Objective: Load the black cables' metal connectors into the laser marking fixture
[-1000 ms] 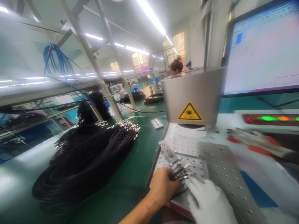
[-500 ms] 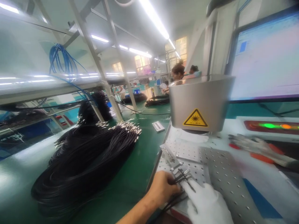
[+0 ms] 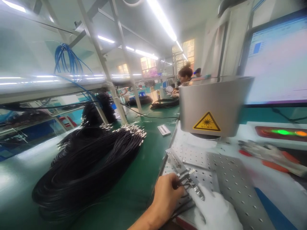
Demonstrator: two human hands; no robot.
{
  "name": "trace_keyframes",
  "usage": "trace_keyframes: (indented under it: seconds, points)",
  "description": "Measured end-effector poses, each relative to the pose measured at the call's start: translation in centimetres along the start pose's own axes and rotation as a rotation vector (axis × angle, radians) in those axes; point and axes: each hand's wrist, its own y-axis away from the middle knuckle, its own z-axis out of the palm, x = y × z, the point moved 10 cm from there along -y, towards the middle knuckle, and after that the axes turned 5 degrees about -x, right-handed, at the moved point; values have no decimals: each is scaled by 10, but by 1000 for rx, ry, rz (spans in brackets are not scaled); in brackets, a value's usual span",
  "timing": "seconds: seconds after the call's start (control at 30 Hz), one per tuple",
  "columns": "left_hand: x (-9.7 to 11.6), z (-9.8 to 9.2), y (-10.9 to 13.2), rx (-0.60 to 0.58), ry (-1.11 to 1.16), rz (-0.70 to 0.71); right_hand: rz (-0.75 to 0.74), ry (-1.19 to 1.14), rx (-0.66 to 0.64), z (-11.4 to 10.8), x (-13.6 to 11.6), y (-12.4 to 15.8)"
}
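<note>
At five o'clock, the left hand point(image 3: 168, 191) has its grip narrowed on cables point(image 3: 183, 207); the gloved right hand point(image 3: 217, 207) is at their metal ends point(image 3: 192, 184), its grip too obscured to judge. A coil point(image 3: 88, 169) lies at eight o'clock.

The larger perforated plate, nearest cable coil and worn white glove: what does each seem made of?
Larger perforated plate: probably metal, with satin grey sheen and rows of holes.
Nearest cable coil: black, glossy jackets, likely plastic or rubber, from smooth bends; silvery cable ends glint like metal.
White glove: matt, no shine, perhaps fabric; blur hides any weave.
</note>
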Motion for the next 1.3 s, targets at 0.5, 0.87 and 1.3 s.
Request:
trace_keyframes:
  seconds: [0.5, 0.87, 1.3]
  points:
    - [-1, 9, 1, -41, -205, -19, -38, -34, 16, -8, 0, -4]
    - [-9, 12, -3, -97, -42, -46, 12, -46, -166, -17, -2, -23]
    - [-12, -1, -10, -45, 230, 43, 4, -165, -103, -8, -1, -21]
